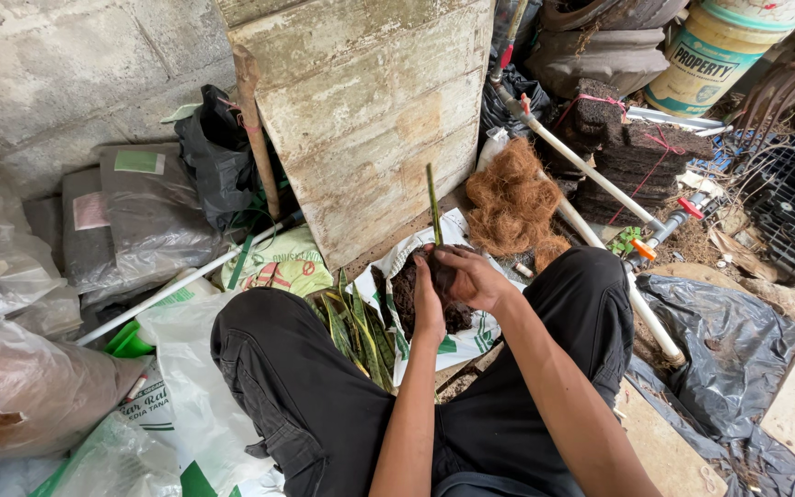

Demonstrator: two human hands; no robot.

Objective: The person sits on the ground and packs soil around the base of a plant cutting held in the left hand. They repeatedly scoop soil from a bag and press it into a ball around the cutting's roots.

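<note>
Two hands meet over the open white sack of dark soil [405, 293], between the person's black-trousered knees. The left hand [428, 308] has its fingers curled inward around a small dark pot or clump of soil [442, 276], cupping it from the near side. The right hand [471, 279] folds over the same clump from the far side, fingers wrapped close, thumb pressed on top. Out from between the fingertips rises a narrow green leaf cutting [433, 204], standing nearly upright against the pale wooden board [370, 120]. Just left of the left fingers, a bundle of striped green leaves [353, 329] lies beside the sack. Beyond the right fingers sits a heap of brown coconut fibre [511, 204], with a white pipe [591, 175] slanting past it.
</note>
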